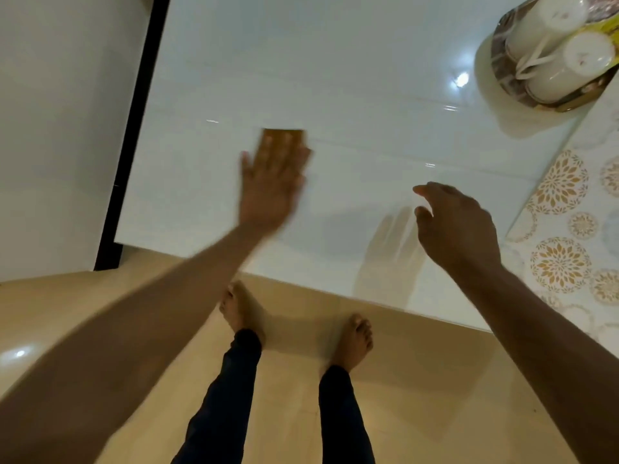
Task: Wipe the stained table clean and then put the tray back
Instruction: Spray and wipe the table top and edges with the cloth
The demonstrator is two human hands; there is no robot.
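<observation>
A white wall (50, 128) and a black vertical strip (134, 128) bound the scene on the far left. Next to them runs the glossy white table (335, 61), its surface mirroring ceiling lights and a pale reflection of a hand; no stain can be made out on it from here.

The left hand (271, 182) lies flat on the table with straight, spread fingers, pressing down on a brown cloth (284, 133). The cloth looks like a small folded rectangle, golden-brown, mostly covered by the fingers, with only its far edge showing; hand and cloth are blurred.

Below, 2 bare feet (355, 339) stand on a beige floor (100, 296) at the table's near edge.

Further right, the right hand (459, 226) hovers just above the table, fingers loosely curled and holding nothing.

At the far right a white table mat (562, 212) with gold floral medallions lies along the table's edge. At the upper right corner sits the round tray (502, 75), dark-patterned with a gold rim, resting on the table well apart from both hands. It carries 2 white cups (569, 58) turned upside down, handles facing left, with something yellow behind them.
</observation>
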